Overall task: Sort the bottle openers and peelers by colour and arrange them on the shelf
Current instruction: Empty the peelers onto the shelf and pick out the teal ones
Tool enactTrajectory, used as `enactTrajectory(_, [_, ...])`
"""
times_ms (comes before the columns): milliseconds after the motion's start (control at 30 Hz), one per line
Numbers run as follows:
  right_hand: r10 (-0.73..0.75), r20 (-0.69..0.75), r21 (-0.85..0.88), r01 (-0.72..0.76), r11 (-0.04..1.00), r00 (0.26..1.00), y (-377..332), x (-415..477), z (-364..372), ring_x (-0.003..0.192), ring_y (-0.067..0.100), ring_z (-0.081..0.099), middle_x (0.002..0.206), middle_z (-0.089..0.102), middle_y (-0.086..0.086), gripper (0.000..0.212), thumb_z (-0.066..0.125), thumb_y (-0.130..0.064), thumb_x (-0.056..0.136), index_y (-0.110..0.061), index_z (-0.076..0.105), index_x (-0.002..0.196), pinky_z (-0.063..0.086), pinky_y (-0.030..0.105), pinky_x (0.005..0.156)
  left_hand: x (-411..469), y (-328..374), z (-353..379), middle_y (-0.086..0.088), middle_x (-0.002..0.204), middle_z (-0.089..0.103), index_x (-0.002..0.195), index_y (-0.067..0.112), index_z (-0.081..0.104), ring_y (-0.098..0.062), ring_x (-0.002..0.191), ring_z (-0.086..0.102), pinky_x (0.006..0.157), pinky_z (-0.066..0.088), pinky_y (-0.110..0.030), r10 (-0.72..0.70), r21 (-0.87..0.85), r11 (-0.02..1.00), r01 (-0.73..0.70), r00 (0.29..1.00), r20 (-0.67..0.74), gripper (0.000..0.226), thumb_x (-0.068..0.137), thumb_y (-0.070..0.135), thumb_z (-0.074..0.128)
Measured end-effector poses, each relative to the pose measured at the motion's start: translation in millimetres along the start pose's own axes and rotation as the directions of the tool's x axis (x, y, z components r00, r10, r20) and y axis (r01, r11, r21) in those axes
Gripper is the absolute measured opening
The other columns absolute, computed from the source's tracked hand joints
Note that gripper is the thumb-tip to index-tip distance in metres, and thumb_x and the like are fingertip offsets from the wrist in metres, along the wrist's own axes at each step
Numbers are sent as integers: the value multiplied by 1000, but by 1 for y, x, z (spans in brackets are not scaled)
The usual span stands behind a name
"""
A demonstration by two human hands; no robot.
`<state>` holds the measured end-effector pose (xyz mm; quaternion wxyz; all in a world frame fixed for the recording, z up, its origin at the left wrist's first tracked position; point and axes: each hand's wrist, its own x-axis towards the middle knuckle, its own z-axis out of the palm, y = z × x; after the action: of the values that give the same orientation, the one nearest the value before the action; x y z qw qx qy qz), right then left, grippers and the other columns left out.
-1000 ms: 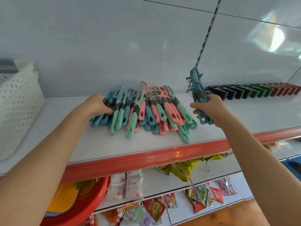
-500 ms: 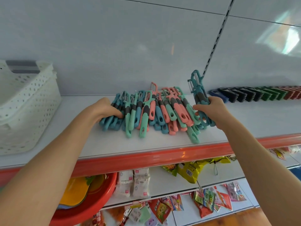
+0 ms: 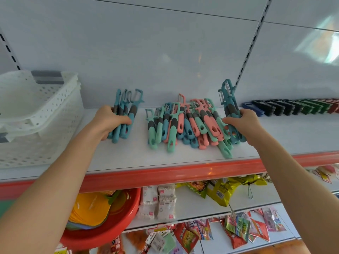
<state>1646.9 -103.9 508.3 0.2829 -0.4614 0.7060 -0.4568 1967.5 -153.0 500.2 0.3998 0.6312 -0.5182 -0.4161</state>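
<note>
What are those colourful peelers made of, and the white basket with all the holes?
The peelers seem to have smooth, coloured plastic handles, each with a dark grey matte band, maybe a rubbery grip. Their blades glint silvery, so likely metal. The white basket is probably moulded plastic, judging by its even rows of holes and slight gloss.

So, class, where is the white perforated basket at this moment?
In the head view, the white basket sits at the far left of the shelf, left of the left hand gripping blue peelers.

Bright, even daylight; window glare on the back panel (image 3: 319,44) upper right; wide-angle edges bend.
</note>
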Motion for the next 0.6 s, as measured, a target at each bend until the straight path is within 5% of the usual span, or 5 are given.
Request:
enactTrajectory(200, [-25, -16, 39, 25, 999, 1000, 5, -6, -12, 59, 15, 59, 70, 58, 7, 21, 65, -6, 82, -1, 55, 100, 51, 24, 49, -25, 27, 17, -1, 73, 58, 79, 13, 54, -8, 52, 58, 40, 46, -16, 197, -200, 956, -214, 975, -100, 16, 79, 0, 64])
enactTrajectory(367, [-45, -40, 96, 49, 994, 998, 15, -13, -48, 59, 14, 59, 72, 58, 6, 19, 62, -9, 84, -1, 54, 99, 52, 25, 50, -48, 53, 66, -5, 80, 63, 99, 8, 58, -8, 55, 64, 46, 52, -22, 272, -298, 924, -239, 959, 75, 22, 79, 0, 63])
enactTrajectory(600, [-17, -151, 77, 29, 997, 988, 54, -24, -154, 60, 13, 59, 77, 61, 4, 15, 59, -18, 88, -9, 54, 99, 51, 17, 46, -94, 86, 204, -12, 73, 64, 92, 10, 56, -19, 56, 65, 42, 50, -26, 256, -338, 932, -134, 900, 352, 13, 82, 3, 60])
